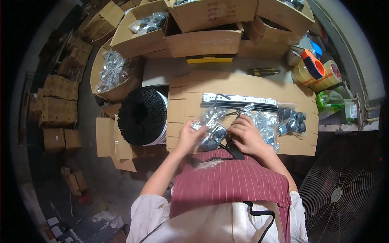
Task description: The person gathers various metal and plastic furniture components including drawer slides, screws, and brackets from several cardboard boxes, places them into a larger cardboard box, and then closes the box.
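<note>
Clear bag of dark round pieces (210, 141), below the one white rail (243, 98), long axis pointing toward it.
The left hand (190, 137), nearer, pinches the bag; the right hand (245, 134) curls below the rail, its hold unclear. One similar bag (292, 122) lies below the rail's right end.
</note>
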A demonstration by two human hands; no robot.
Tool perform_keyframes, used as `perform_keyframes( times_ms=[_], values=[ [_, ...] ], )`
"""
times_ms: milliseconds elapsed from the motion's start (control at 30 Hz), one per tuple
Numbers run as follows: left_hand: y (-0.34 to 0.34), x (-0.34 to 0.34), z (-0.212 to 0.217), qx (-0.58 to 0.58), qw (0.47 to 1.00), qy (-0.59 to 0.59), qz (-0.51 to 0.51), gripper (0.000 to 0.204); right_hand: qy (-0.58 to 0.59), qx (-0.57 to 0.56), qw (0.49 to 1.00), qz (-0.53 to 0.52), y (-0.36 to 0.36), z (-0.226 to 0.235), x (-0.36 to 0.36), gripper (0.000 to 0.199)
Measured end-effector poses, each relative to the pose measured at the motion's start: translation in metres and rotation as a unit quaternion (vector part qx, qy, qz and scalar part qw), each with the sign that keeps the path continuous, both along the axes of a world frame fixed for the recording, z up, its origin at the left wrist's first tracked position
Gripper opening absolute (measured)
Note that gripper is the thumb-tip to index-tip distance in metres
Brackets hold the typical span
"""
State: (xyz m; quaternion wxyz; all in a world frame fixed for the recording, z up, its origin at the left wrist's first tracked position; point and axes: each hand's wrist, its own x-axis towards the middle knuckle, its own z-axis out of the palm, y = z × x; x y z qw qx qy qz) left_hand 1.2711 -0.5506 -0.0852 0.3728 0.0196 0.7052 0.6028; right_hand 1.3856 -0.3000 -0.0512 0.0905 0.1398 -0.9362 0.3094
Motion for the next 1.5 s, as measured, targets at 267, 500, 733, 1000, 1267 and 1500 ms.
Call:
perform_keyframes(
  times_ms=[267,500,733,1000,1267,1500],
  values=[
    [-0.014,0.013,0.006,0.090,0.992,-0.058,-0.066,0.060,-0.089,0.062,0.991,-0.073,-0.031,-0.019,-0.005,0.058],
    [-0.007,0.006,-0.001,0.125,0.986,-0.107,0.040,0.045,-0.250,-0.138,0.958,-0.027,-0.029,-0.006,-0.012,0.043],
    [0.011,-0.001,0.004,0.087,0.987,-0.123,0.047,0.043,-0.200,-0.628,0.740,-0.135,0.004,0.036,0.016,0.031],
    [0.013,0.003,0.015,-0.351,0.749,0.530,-0.187,0.053,0.101,-0.687,0.690,-0.205,0.175,0.067,0.076,0.051],
    [0.020,-0.013,0.005,-0.251,0.808,0.504,-0.174,0.052,0.005,-0.433,0.761,-0.483,0.283,-0.037,0.126,0.028],
    [0.034,-0.005,-0.003,-0.184,0.808,0.543,-0.135,0.048,0.072,0.042,0.819,-0.567,0.311,-0.106,0.149,0.046]
  ],
)
